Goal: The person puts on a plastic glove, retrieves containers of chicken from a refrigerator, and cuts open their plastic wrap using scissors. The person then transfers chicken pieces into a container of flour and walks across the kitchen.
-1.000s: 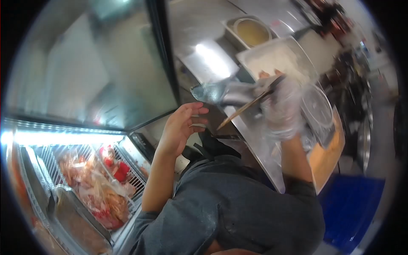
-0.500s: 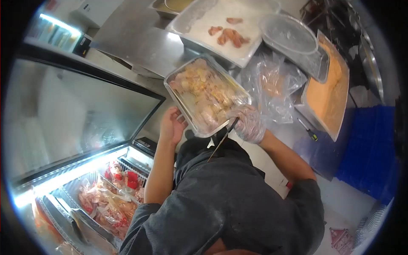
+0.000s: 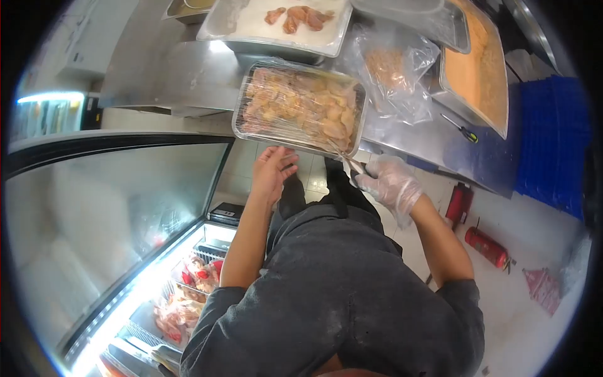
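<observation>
My right hand (image 3: 392, 182), in a clear plastic glove, is closed on a pair of tongs (image 3: 345, 156), whose tips reach the near right edge of a metal tray. That tray (image 3: 237, 116) is covered in plastic wrap over pale yellowish meat pieces (image 3: 295, 103). It rests at the edge of the steel counter (image 3: 182, 81). My bare left hand (image 3: 274, 168) is just below the tray's front edge, fingers apart and slightly curled, holding nothing.
Behind are a tray of white powder (image 3: 242, 19) with meat pieces, a plastic bag (image 3: 402, 75) and an orange-crumb container (image 3: 474, 69). A green-handled tool (image 3: 468, 134) lies right. An open freezer (image 3: 125, 314) is at left. Fire extinguishers (image 3: 487, 246) stand lower right.
The wrapped tray has turned level and sits nearer the counter. My right hand has come off its corner and now points the tool at its edge. The view has shifted.
</observation>
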### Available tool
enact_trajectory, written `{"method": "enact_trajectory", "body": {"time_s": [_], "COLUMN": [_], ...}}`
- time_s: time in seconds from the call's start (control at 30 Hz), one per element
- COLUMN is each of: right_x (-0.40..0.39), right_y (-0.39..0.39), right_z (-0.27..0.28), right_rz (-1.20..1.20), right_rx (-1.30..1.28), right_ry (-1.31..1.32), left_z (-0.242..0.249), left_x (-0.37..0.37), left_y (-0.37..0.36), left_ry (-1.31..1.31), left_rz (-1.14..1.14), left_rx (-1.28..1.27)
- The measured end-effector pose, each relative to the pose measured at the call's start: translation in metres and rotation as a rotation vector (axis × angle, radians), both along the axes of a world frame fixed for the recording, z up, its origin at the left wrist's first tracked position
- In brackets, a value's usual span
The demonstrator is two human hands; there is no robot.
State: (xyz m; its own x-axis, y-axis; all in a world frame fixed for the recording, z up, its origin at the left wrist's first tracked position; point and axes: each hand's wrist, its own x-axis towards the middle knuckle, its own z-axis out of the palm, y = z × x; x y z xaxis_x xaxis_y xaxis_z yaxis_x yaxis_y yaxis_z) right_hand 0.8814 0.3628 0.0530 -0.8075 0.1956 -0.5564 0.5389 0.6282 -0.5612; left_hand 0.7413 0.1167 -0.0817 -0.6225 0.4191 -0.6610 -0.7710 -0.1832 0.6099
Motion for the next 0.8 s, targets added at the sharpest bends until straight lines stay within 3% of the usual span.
{"method": "enact_trajectory", "body": {"time_s": [0.07, 0.1, 0.13, 0.2, 0.27, 0.4, 0.5, 0.57, 0.8], "right_x": [-0.008, -0.013, -0.024, -0.044, -0.055, -0.07, -0.068, -0.073, -0.08], "right_y": [-0.023, -0.032, -0.044, -0.065, -0.079, -0.089, -0.09, -0.096, -0.087], "right_z": [0.008, 0.012, 0.015, 0.018, 0.017, 0.029, -0.008, -0.014, -0.026], "right_rz": [-0.007, 0.143, 0.184, 0.225, 0.175, 0.162, 0.091, -0.068, -0.189], "right_rx": [0.029, 0.075, 0.114, 0.157, 0.238, 0.319, 0.337, 0.301, 0.128], "right_ry": [-0.114, -0.036, -0.128, -0.225, -0.387, -0.365, -0.309, -0.367, -0.447], "left_z": [-0.008, -0.012, -0.015, -0.014, -0.005, 0.006, 0.001, 0.002, 0.007], "left_x": [-0.016, -0.027, -0.04, -0.06, -0.07, -0.084, -0.088, -0.085, -0.076], "left_y": [-0.014, -0.02, -0.026, -0.034, -0.038, -0.043, -0.045, -0.046, -0.046], "left_ry": [0.034, 0.076, 0.072, 0.245, 0.29, 0.485, 0.443, 0.413, 0.317], "left_rz": [0.062, 0.14, 0.127, 0.17, 0.134, -0.037, -0.023, -0.031, -0.052], "left_rx": [-0.016, -0.037, -0.03, -0.2, -0.247, -0.371, -0.299, -0.274, -0.228]}}
